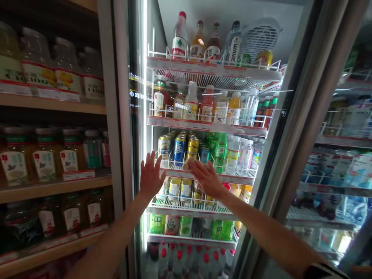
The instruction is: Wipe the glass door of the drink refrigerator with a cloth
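Left hand [151, 176] up, fingers apart before the drinks fridge [229, 9] — right hand [205, 179] over a pale cloth [188, 163] — whether clamped, I can't tell!

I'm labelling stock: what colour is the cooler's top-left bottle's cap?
The cap is red, clearest in the head view.

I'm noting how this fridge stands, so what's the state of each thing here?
Fridge door: looks shut, reflections on its glass
Fridge light: lit
Left hand: open, fingers spread
Right hand: holding the cloth
Cloth: partly hidden
Middle-shelf cans: upright
Top-shelf bottles: upright, capped
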Tool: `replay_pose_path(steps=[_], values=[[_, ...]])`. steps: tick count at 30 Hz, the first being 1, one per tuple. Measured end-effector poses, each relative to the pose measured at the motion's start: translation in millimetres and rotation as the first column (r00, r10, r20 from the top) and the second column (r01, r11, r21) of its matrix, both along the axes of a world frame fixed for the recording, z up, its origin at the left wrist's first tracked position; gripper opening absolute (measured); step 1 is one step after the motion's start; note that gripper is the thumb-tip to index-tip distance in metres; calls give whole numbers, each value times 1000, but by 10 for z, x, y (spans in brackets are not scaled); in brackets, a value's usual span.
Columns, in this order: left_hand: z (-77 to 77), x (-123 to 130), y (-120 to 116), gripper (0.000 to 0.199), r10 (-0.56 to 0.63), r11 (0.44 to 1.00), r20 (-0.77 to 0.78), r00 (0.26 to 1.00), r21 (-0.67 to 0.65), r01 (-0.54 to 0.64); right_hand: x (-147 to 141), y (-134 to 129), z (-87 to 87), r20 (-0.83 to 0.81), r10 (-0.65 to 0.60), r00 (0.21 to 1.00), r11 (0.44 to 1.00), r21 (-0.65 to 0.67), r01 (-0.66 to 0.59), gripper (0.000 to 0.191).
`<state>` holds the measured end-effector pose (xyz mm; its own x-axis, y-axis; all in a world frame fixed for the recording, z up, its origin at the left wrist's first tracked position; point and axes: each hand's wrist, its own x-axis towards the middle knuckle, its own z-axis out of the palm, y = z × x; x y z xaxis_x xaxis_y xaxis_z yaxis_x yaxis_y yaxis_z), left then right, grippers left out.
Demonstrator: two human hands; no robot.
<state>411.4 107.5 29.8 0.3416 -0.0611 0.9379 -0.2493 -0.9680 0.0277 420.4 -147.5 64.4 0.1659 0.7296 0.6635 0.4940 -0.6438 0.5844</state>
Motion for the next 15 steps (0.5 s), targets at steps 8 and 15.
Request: replay_pose_path(steps=[8,15], values=[[94,-7,303,57,24,993,-70,997,-115,-32,86,341,133,19,-7,1000,998,69,5,54],[73,-64,512,60,75,990,-28,997,-118,-78,284,715,636,70,17,997,983,184,-30,53]])
